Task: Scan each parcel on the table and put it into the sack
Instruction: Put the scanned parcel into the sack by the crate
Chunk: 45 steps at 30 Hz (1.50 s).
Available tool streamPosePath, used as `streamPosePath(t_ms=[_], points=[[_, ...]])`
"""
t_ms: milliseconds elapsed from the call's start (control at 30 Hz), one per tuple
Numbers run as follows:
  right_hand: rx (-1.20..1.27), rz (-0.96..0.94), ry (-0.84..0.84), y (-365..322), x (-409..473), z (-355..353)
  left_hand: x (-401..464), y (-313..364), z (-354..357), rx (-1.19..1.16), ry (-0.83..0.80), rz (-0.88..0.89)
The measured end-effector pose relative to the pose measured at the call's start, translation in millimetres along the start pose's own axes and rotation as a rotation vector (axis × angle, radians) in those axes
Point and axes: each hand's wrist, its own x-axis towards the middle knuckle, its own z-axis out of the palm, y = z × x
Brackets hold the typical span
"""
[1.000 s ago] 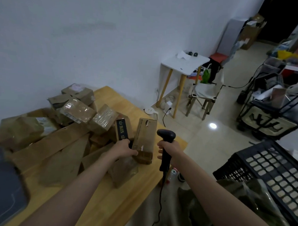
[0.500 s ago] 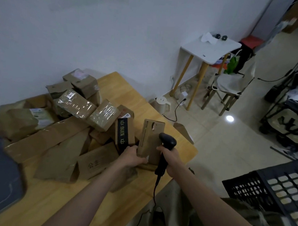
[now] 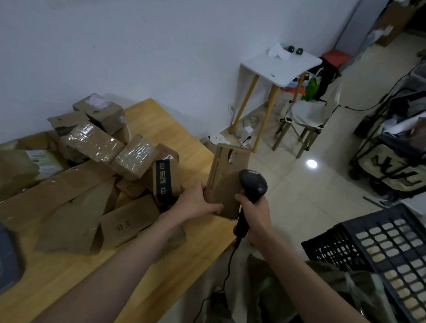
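The left hand grips the lower end of an upright flat parcel over the wooden table's right edge; the right hand clasps the black scanner, its head just beside the cardboard face

We see brown parcels on a light wooden surface; one box has a black band with yellow signs. The scanner is black, the crate black with pale holes.
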Motion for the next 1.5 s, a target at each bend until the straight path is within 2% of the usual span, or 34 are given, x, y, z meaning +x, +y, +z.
streamPosePath(t_ms=[233, 367, 533, 700, 800, 900, 1067, 1267, 1500], points=[[-0.006, -0.264, -0.068, -40, -88, 24, -75, -9, -52, -0.088, 0.256, 0.108], [-0.045, -0.381, -0.222, -48, -149, 61, -138, -42, -88, -0.141, 0.416, 0.031], [-0.068, -0.397, -0.472, -35, -214, 113, -214, -103, -128, -0.115, 0.531, -0.140], [-0.128, -0.229, -0.656, -6, -242, 171, -279, -177, -144, -0.203, 0.525, -0.342], [-0.132, -0.093, -0.741, 21, -248, 192, -304, -214, -135, -0.263, 0.470, -0.407], [-0.206, -0.033, -0.790, 45, -251, 202, -316, -252, -119, -0.306, 0.410, -0.531], [-0.309, 0.097, -0.790, 74, -251, 209, -319, -296, -86, -0.128, 0.322, -0.695], [-0.382, 0.118, -0.758, 97, -240, 203, -301, -311, -54, 0.061, 0.254, -0.660], [-0.458, 0.038, -0.676, 104, -216, 195, -283, -326, -27, 0.179, 0.272, -0.480]])
